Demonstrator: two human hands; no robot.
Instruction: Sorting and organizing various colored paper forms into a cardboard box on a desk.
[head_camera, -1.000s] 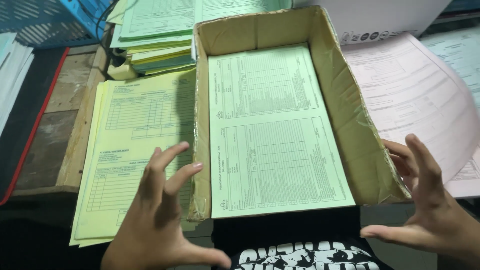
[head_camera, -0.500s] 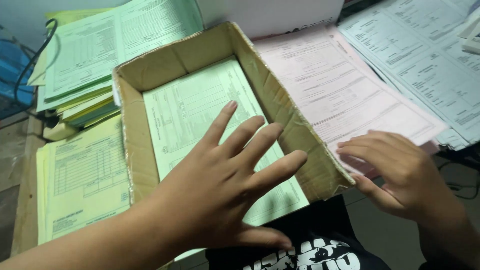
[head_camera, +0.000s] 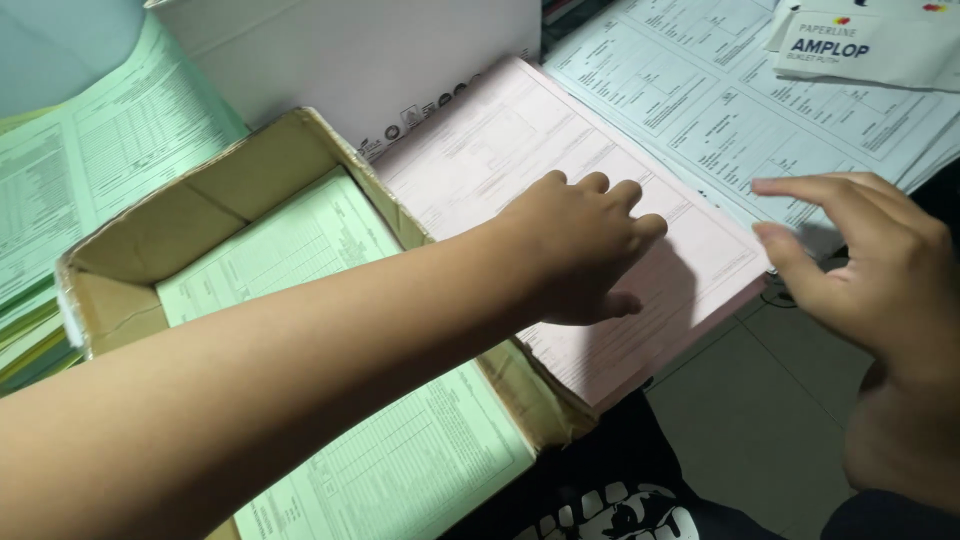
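Pink forms with faint ruled tables, pale green forms in a brown cardboard box, bluish-white forms beyond.

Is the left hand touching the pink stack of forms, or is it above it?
Touching. In the head view the left hand lies palm down on the pink stack of forms, fingers curled against the top sheet, no gap visible.

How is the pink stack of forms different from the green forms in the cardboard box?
The pink stack lies open on the surface, beside the cardboard box; the green forms lie inside it. The left hand rests on the pink stack, while only the forearm passes above the green forms. The right hand hovers by the pink stack's edge. Both are flat printed forms with tables.
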